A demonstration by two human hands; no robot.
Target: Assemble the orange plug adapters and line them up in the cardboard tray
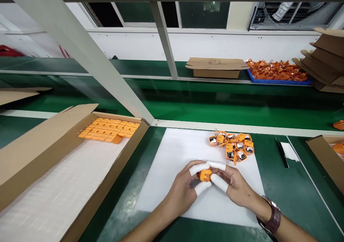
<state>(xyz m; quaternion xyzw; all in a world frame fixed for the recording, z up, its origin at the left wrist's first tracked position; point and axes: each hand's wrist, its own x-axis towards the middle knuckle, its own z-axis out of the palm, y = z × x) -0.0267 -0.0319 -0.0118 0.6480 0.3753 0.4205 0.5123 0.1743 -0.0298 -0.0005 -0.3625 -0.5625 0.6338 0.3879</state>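
Between the fingertips of both hands is a small orange plastic case (205,175), held above a white sheet (158,184). My left hand (185,188) grips its left side with thumb and forefinger. My right hand (231,183) closes on it from the right. White finger cots cover the thumbs and forefingers, and a watch (270,215) is on my right wrist. Farther up the sheet lies a cluster of open orange cases (239,147) with dark and white parts inside.
At left, an open cardboard box (126,159) holds rows of orange cases (107,129) on white lining. A black pen (282,152) and white paper (290,151) lie at right, near another carton (325,159). On the back shelf are a blue tray (279,81) of orange parts and a cardboard box (216,72).
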